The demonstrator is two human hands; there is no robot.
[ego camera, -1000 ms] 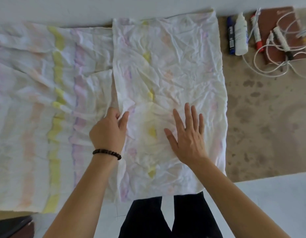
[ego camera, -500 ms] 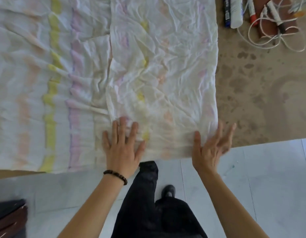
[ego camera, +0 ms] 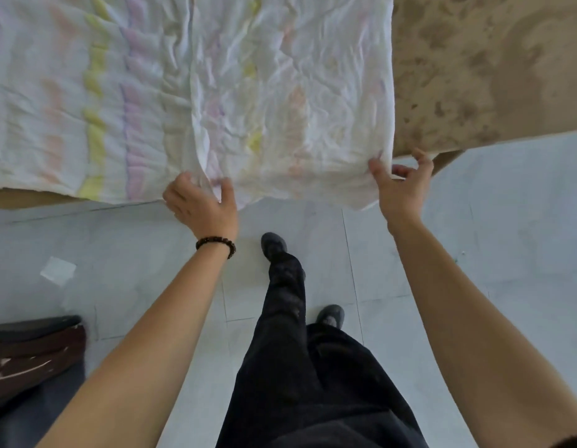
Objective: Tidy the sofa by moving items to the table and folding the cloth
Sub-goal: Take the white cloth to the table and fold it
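Gripping the near edge of the cloth [ego camera: 280, 92] at two places, both hands are closed on the fabric.

At the far left, a dark brown and black thing [ego camera: 31, 354] sits low on the floor [ego camera: 507, 221]; from where I stand I cannot tell what it is. Just beyond it, a small pale square [ego camera: 58, 270] lies on the tiles.

The cloth is white and crumpled, with faint yellow, pink and purple stripes. It lies spread over the brown, blotchy tabletop [ego camera: 491, 76], and its near edge hangs a little past the tabletop's front edge. Its left part lies flat. Its right part is folded over on top, and the edge of that upper layer runs away from the person near the middle of the cloth.

The left hand [ego camera: 201, 205] has a dark beaded bracelet [ego camera: 216, 245] on its wrist. Its grip is narrow on the near left corner of the folded layer, with the thumb on one side and the fingers curled over the fabric on the other.

Between the arms, the person's black trousers [ego camera: 297, 350] and two dark shoes [ego camera: 273, 245] show above the pale floor tiles.

The right hand [ego camera: 400, 189] holds the near right corner of the cloth. Its thumb presses on top and the other fingers curl behind, just off the tabletop's edge. Right of the cloth, the tabletop's mottled brown surface runs to the edge of view.
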